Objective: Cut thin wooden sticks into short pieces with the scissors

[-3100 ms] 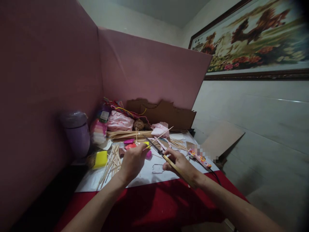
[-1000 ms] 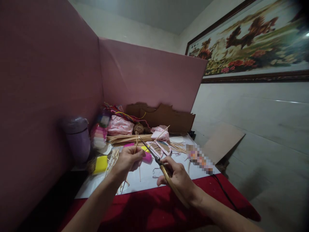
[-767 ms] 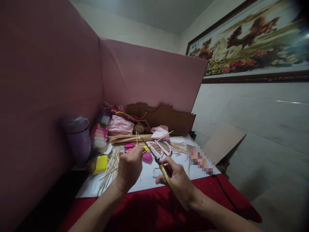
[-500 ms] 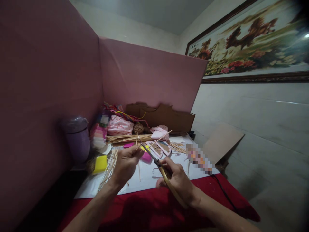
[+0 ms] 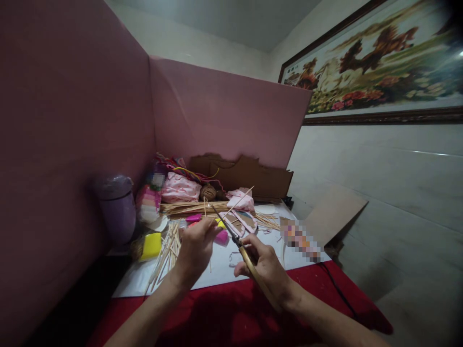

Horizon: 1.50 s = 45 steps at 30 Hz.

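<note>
My left hand (image 5: 197,243) is closed in a pinch on a thin wooden stick (image 5: 241,199), which slants up to the right from my fingers. My right hand (image 5: 265,262) grips a pair of scissors (image 5: 249,262) with yellowish handles. The dark blades point up and left, close to my left fingertips, and cross near the stick; whether they touch it I cannot tell. Just behind the blades lie pink-edged cardboard pieces (image 5: 248,221) and a bright pink lump (image 5: 221,237). Beside my left wrist is a loose pile of short sticks (image 5: 168,253).
A purple lidded container (image 5: 117,212) stands at the left by a yellow block (image 5: 151,246). Long sticks (image 5: 181,208), a twine ball (image 5: 208,192), pink dotted cloth (image 5: 179,187) and torn cardboard (image 5: 246,178) line the back. Pink panels (image 5: 224,115) enclose the left and rear.
My left hand has shifted slightly right and turned, and the stick's upper end has moved a little left and up. The scissors stay in my right hand, nearly in place.
</note>
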Tool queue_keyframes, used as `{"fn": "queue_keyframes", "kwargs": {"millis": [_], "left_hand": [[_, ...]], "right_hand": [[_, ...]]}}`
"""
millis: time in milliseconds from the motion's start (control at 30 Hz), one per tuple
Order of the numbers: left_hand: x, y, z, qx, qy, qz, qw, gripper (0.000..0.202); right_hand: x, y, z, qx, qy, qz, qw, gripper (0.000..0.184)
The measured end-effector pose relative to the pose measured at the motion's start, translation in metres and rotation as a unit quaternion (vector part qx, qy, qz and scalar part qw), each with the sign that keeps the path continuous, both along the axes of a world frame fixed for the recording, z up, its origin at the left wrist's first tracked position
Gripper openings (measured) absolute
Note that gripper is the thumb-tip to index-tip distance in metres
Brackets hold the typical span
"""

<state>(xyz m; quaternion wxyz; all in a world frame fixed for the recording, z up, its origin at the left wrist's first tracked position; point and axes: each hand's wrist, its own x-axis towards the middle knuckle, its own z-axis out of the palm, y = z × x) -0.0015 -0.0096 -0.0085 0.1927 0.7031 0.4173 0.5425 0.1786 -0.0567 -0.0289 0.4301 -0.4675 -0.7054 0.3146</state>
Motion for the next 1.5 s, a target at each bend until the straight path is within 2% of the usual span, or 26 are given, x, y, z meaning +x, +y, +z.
{"fn": "queue_keyframes", "kwargs": {"millis": [67, 133, 200, 300, 367, 467, 600, 733, 900, 1067, 1167, 1233, 1267, 1367, 1433, 1500], "left_hand": [[0.001, -0.002, -0.005, 0.095, 0.075, 0.059, 0.991, 0.023], [0.000, -0.003, -0.006, 0.112, 0.104, 0.073, 0.986, 0.026], [-0.003, -0.003, -0.003, 0.070, 0.080, 0.048, 0.993, 0.029], [-0.007, -0.001, 0.004, -0.067, -0.030, -0.045, 0.996, 0.031], [-0.009, 0.000, 0.009, -0.178, -0.113, -0.120, 0.970, 0.029], [-0.011, 0.003, 0.013, -0.307, -0.197, -0.203, 0.909, 0.029], [-0.015, 0.004, 0.017, -0.394, -0.225, -0.293, 0.841, 0.035], [-0.019, 0.004, 0.017, -0.448, -0.237, -0.377, 0.775, 0.035], [-0.021, 0.008, 0.013, -0.481, -0.238, -0.384, 0.751, 0.032], [-0.021, 0.009, 0.008, -0.507, -0.208, -0.433, 0.716, 0.030], [-0.020, 0.011, 0.009, -0.501, -0.236, -0.416, 0.722, 0.032], [-0.020, 0.013, 0.011, -0.471, -0.287, -0.371, 0.747, 0.031], [-0.020, 0.015, 0.012, -0.449, -0.313, -0.343, 0.763, 0.029], [-0.020, 0.019, 0.013, -0.395, -0.347, -0.281, 0.803, 0.026], [-0.017, 0.019, 0.011, -0.382, -0.333, -0.265, 0.820, 0.026], [-0.013, 0.017, 0.009, -0.380, -0.307, -0.264, 0.831, 0.027]], "right_hand": [[-0.002, -0.002, 0.001, -0.020, 0.005, -0.003, 1.000, 0.035], [-0.004, -0.004, 0.002, -0.024, -0.007, -0.008, 1.000, 0.036], [-0.005, -0.005, 0.003, -0.007, -0.027, -0.016, 0.999, 0.038], [-0.003, -0.005, 0.003, 0.031, -0.050, -0.013, 0.998, 0.039], [0.000, -0.005, 0.003, 0.046, -0.055, 0.004, 0.997, 0.039], [0.004, -0.003, 0.002, 0.069, -0.064, 0.022, 0.995, 0.041], [0.009, -0.001, 0.000, 0.100, -0.076, 0.026, 0.992, 0.045], [0.011, -0.002, -0.001, 0.107, -0.073, 0.036, 0.991, 0.047], [0.012, -0.003, -0.001, 0.112, -0.078, 0.040, 0.990, 0.046], [0.017, -0.003, 0.002, 0.120, -0.081, 0.052, 0.988, 0.048], [0.020, -0.003, 0.004, 0.067, -0.072, 0.073, 0.992, 0.044], [0.023, -0.002, 0.003, 0.022, -0.057, 0.069, 0.996, 0.042], [0.025, 0.000, 0.002, 0.007, -0.052, 0.046, 0.998, 0.041], [0.031, 0.016, -0.002, -0.014, -0.095, -0.104, 0.990, 0.037], [0.035, 0.032, -0.006, -0.026, -0.174, -0.210, 0.962, 0.033], [0.037, 0.050, -0.011, -0.025, -0.264, -0.251, 0.931, 0.026]]}}
